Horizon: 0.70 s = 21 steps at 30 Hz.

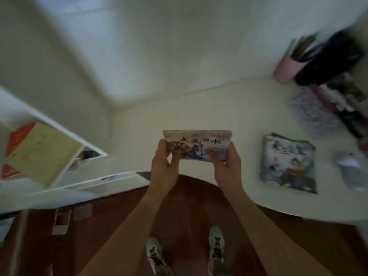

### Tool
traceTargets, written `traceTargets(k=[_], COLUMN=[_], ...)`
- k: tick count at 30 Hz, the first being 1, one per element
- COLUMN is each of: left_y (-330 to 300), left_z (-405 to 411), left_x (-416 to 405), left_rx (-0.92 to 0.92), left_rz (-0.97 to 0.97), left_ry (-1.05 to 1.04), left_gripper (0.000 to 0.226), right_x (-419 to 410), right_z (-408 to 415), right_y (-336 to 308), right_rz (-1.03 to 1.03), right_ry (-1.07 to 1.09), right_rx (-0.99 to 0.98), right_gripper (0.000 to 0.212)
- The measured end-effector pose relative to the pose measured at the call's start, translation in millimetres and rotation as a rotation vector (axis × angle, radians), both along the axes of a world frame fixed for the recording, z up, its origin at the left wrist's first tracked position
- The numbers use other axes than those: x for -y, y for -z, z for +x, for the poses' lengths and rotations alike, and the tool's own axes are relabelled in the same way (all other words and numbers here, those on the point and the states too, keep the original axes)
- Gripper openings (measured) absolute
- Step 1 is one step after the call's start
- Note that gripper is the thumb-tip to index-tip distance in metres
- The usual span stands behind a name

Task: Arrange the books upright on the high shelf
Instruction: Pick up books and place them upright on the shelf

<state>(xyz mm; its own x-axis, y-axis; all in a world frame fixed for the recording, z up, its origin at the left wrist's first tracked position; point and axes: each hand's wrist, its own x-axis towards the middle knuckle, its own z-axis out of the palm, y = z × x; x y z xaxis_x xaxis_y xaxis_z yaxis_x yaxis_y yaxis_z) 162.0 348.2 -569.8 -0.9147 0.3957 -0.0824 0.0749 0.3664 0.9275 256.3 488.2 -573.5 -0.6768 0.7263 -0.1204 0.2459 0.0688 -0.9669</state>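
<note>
I hold a book with a painted cover (197, 145) in both hands above the white desk's front edge. My left hand (164, 166) grips its left end, and my right hand (227, 166) grips its right end. The book is tilted with its cover facing me. A second stack of books with similar covers (288, 164) lies flat on the white desk (209, 108) to the right. At the left, a white shelf compartment (59, 126) holds a yellow-green and red book (39, 152) that leans at an angle.
A pink pen cup (288, 68) and a dark object (328, 62) stand at the desk's back right. More patterned books or papers (314, 112) lie beside them. A pale object (350, 168) sits at the far right. Brown wooden floor (99, 236) and my shoes (155, 253) are below.
</note>
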Motion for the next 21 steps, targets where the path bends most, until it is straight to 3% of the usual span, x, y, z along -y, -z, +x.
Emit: traceTargets(k=[3,8,12,16,21], left_y=[24.3,43.8,25.4,25.6,43.6], left_z=[23.9,48.5,66.5,99.9,128.5], left_x=[-64.4,-102.1,-151.3,-223.5,-249.7], left_rx=[0.0,0.001,-0.109,-0.155,-0.125], left_rz=[-0.069,-0.201,-0.224,-0.413,-0.537], left_ry=[0.08,0.077,0.147,0.33,0.341], left_gripper=[0.026,0.017,0.022,0.032,0.039], right_x=[-64.8,-100.5,-135.9,-194.6,-218.9], right_z=[30.9,58.2,91.7,142.6,167.5], right_y=[20.2,28.8,11.1,12.0,47.5], right_rz=[-0.054,-0.235,-0.051,0.074,0.16], right_ry=[0.047,-0.05,0.181,0.398,0.232], right_rx=[0.098,0.229,0.175,0.434,0.769], right_gripper=[0.038,0.053,0.047,0.046,0.054])
